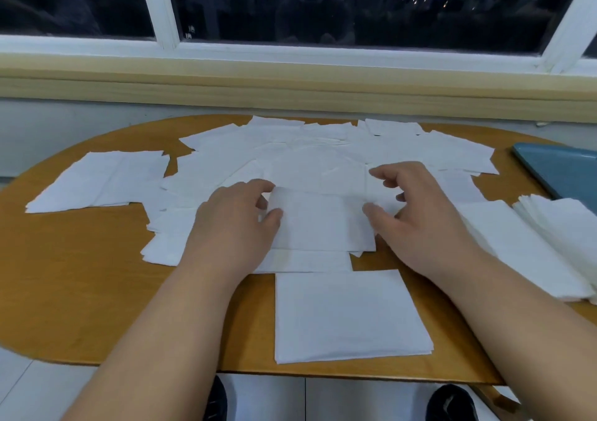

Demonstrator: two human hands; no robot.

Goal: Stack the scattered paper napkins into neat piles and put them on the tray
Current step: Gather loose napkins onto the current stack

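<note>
White paper napkins [290, 152] lie scattered across the middle and back of the wooden table [74, 285]. My left hand [232, 223] pinches the left edge of one napkin [319, 220] between thumb and fingers. My right hand [416, 214] holds that napkin's right edge, thumb on top, fingers curled. A neat square pile [349, 314] sits at the table's front edge, below my hands. Two more stacked piles [523, 246] lie at the right. The blue tray [562, 168] shows at the far right edge, partly cut off.
A separate napkin group [100, 181] lies at the left of the table. A window sill [290, 88] and dark window run behind the table. My shoes [452, 404] show on the tiled floor below the front edge.
</note>
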